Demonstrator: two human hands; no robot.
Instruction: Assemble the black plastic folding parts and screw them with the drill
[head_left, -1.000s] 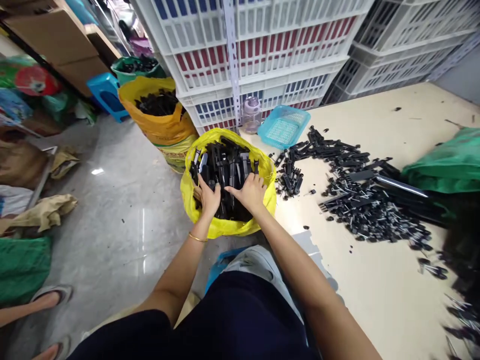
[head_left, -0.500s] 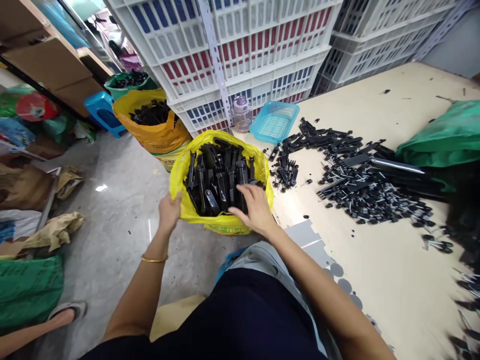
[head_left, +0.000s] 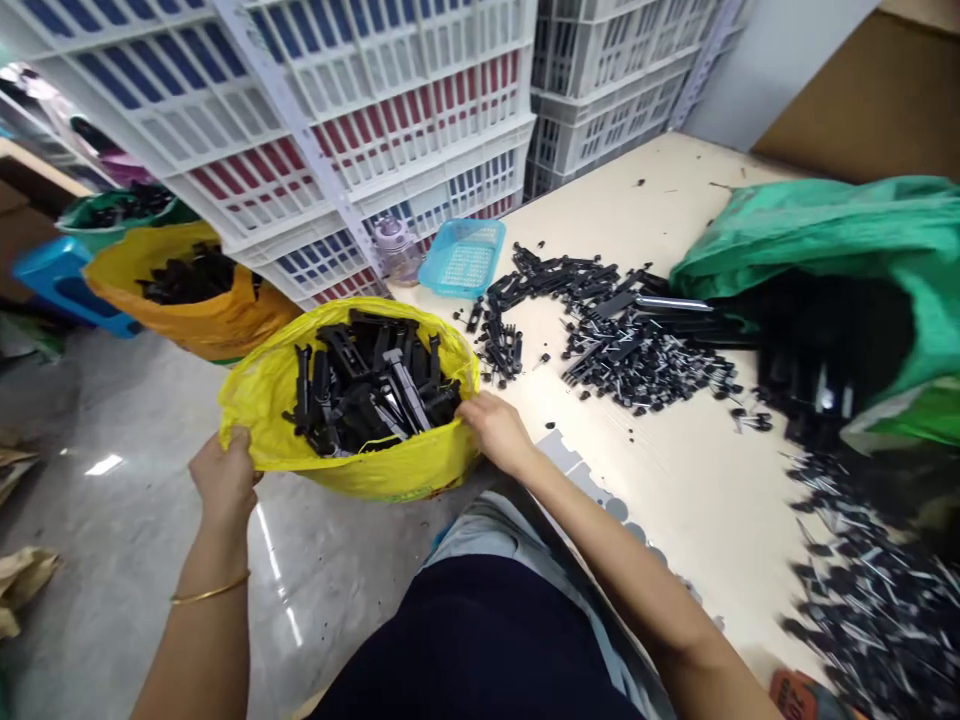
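A yellow woven sack (head_left: 405, 470) stands in front of me, its mouth stretched wide. Many black plastic parts (head_left: 360, 395), long and narrow, fill it near the top. My left hand (head_left: 225, 470) is closed on the sack's rim at the left corner. At the right side of the rim, my right hand (head_left: 491, 430) also pinches the yellow edge. The lower part of the sack is out of sight below the rim.
Black parts and small pins (head_left: 645, 360) lie heaped on the table (head_left: 720, 520) at right, beside an open green sack (head_left: 817, 230). A blue basket (head_left: 463, 262) and a bottle (head_left: 397, 250) stand before stacked white crates (head_left: 420, 130). An orange sack (head_left: 247, 305) is at left.
My right hand has left the black parts and now grips the sack's right rim. The rim is pulled wider and the parts inside have shifted. The view has turned right.
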